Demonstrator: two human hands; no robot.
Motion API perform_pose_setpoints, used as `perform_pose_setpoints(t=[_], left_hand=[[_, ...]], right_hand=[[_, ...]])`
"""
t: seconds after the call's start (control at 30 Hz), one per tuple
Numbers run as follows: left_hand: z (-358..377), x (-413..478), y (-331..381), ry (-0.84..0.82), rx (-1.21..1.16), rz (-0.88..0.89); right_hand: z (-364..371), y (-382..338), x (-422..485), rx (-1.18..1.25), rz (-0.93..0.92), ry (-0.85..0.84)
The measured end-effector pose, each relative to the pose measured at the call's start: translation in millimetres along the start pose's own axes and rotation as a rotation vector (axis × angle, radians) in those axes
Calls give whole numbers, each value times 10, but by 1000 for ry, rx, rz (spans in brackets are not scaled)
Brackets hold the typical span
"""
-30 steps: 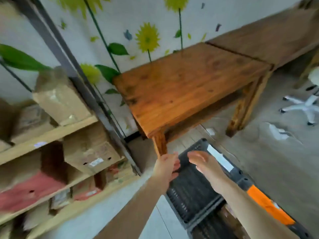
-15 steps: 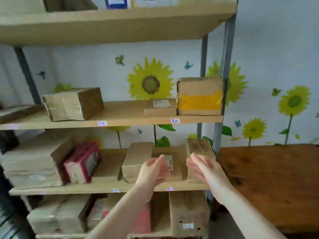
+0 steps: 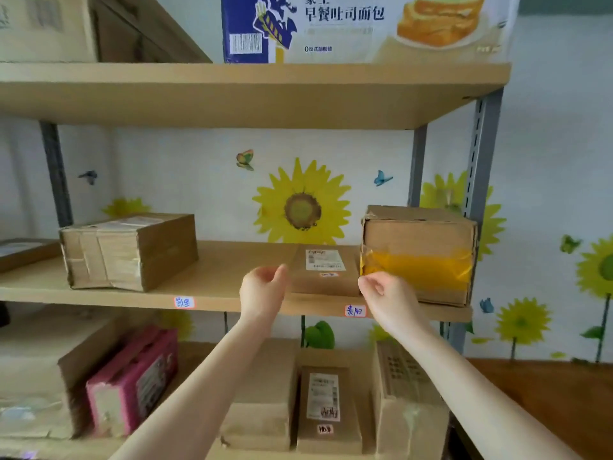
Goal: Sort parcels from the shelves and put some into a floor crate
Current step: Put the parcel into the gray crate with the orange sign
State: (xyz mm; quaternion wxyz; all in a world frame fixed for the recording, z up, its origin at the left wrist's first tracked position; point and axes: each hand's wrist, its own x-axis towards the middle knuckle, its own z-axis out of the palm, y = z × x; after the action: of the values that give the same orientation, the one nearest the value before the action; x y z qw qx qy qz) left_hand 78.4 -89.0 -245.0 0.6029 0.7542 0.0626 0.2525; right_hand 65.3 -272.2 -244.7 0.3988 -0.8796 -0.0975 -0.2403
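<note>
A small flat cardboard parcel [image 3: 326,272] with a white label lies on the middle shelf [image 3: 205,287]. My left hand [image 3: 263,292] is at its left edge and my right hand [image 3: 386,295] at its right front corner, both with loosely curled fingers. Neither hand plainly grips it; contact is hard to tell. Right of it stands a carton with yellow tape [image 3: 419,255]. A taped brown box [image 3: 129,250] sits further left on the same shelf. The floor crate is out of view.
The lower shelf holds several brown parcels [image 3: 326,410] and a pink packet [image 3: 132,380]. A printed bread carton [image 3: 365,26] stands on the top shelf. A grey shelf post [image 3: 481,180] rises at the right, with a wooden table [image 3: 547,400] beyond it.
The view swung from the floor crate and table up to the shelves. Both hands rose from the lower shelf level to the small parcel on the middle shelf.
</note>
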Motion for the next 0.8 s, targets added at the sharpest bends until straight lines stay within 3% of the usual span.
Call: perform_pose_setpoints(t=[0.13,0.27,0.47,0.6,0.7,0.8], left_hand=[[115,377,36,-43,426,33],[182,490,10,-115,542,61],[-50,317,-178,-114,394,175],[-324,-53,-343,68,122,285],[-510,-273,-446,122,-156,219],[-638,-322,-555,133,-220,207]], right_hand=[[119,111,282,-360,4,-33],[192,161,366,-419,15,-6],[250,96,202,-299,-33,114],[363,-9,-111,-32,-93,187],[544,-85,-351,166,-94,226],[719,-107,-443,204,-69,250]])
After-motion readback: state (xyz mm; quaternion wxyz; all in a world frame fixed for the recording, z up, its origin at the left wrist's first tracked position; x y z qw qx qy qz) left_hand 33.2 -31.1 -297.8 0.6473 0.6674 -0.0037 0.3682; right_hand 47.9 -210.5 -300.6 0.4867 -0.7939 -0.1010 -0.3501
